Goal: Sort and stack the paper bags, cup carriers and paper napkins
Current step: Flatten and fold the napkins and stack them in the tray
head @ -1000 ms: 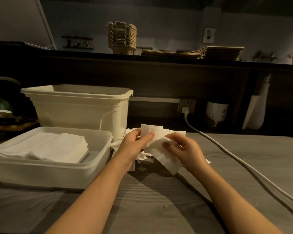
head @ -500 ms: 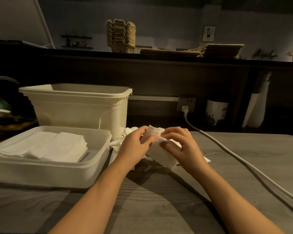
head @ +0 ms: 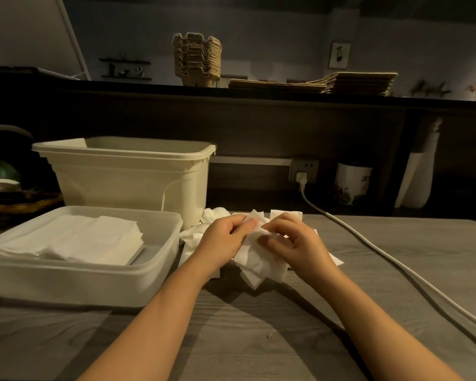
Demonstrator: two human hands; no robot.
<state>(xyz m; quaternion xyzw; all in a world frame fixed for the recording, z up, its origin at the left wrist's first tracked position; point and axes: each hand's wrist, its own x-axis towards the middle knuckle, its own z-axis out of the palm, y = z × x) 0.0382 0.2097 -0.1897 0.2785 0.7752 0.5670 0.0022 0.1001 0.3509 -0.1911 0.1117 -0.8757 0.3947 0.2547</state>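
**Both hands on one napkin, mid-desk**

The left hand and right hand meet over the middle of the desk. Their fingers are curled, and each pinches the same crumpled white napkin, whose lower corner droops toward the wood (whether it touches, I cannot tell). Loose napkins lie heaped just behind the left hand, against the cream bin near the far edge. By the left edge, a clear tray holds a flat napkin stack. On the shelf beyond the far edge, nested cup carriers stand beside flat paper bags. A white cable crosses the right side.
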